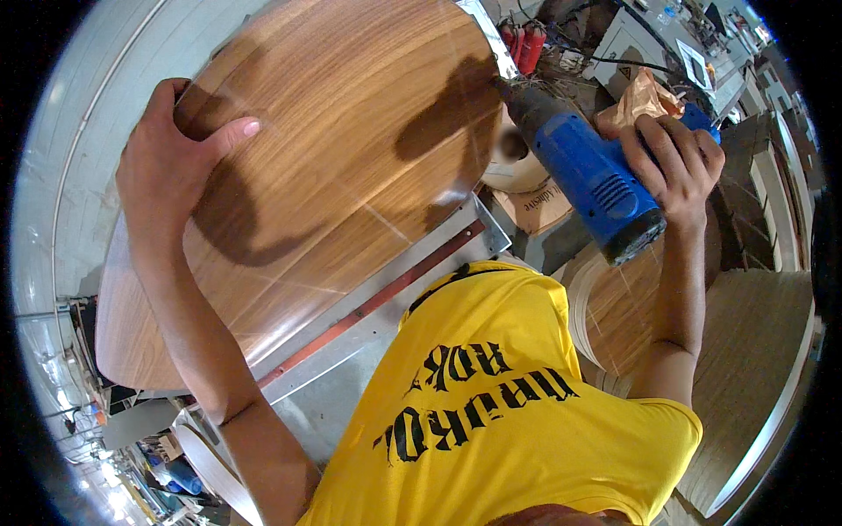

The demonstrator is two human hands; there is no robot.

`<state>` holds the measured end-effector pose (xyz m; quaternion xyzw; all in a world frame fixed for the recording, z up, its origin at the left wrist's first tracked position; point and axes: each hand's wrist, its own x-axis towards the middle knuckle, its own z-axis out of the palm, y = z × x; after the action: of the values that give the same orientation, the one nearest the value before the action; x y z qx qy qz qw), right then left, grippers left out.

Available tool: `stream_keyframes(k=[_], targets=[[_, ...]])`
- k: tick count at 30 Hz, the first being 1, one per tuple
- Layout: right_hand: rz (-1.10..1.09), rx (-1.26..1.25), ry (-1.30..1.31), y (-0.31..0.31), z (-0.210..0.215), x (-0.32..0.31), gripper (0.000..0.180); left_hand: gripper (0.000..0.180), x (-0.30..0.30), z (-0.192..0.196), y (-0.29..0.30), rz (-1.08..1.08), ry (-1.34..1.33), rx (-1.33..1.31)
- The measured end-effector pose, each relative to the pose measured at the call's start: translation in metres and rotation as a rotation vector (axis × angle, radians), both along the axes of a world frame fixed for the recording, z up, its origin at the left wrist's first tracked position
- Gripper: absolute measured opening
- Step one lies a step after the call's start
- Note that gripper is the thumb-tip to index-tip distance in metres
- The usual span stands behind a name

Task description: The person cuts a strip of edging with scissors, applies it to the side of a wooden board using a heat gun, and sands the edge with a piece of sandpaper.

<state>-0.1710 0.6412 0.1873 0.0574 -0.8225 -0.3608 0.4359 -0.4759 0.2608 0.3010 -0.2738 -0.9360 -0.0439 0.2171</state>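
Note:
A large rounded wood-grain board lies before me, with faint pale lines across its glossy top. My left hand grips its left edge, thumb on the top face and fingers curled over the rim, partly hidden. In my right hand is a blue heat gun, held by its handle. Its dark nozzle points toward the board's right edge, close to the rim; whether they touch I cannot tell. The hand and the gun cast dark shadows on the wood.
Beneath the board runs a metal frame with a red strip. Stacked curved boards stand at my right. Beyond the gun are a brown carton, crumpled brown paper, red cylinders and a black cable. A pale wall lies left.

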Motion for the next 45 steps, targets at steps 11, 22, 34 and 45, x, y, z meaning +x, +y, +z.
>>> stream_keyframes(k=[11,22,34,45], targets=[[-0.031,0.051,0.081,0.001,0.019,0.0,0.032,0.082,0.01,0.003,0.003,0.016,-0.02,0.026],[0.063,-0.723,0.03,0.119,0.004,0.0,0.026,0.094,0.025,0.008,0.012,0.075,-0.04,-0.023],[0.01,-1.693,-0.076,0.135,-0.005,-0.065,0.033,0.088,0.025,0.0,0.003,0.072,-0.005,0.019],[0.116,-1.663,-0.107,0.171,-0.034,-0.09,0.036,0.085,0.033,0.002,0.005,0.065,-0.017,0.042]])
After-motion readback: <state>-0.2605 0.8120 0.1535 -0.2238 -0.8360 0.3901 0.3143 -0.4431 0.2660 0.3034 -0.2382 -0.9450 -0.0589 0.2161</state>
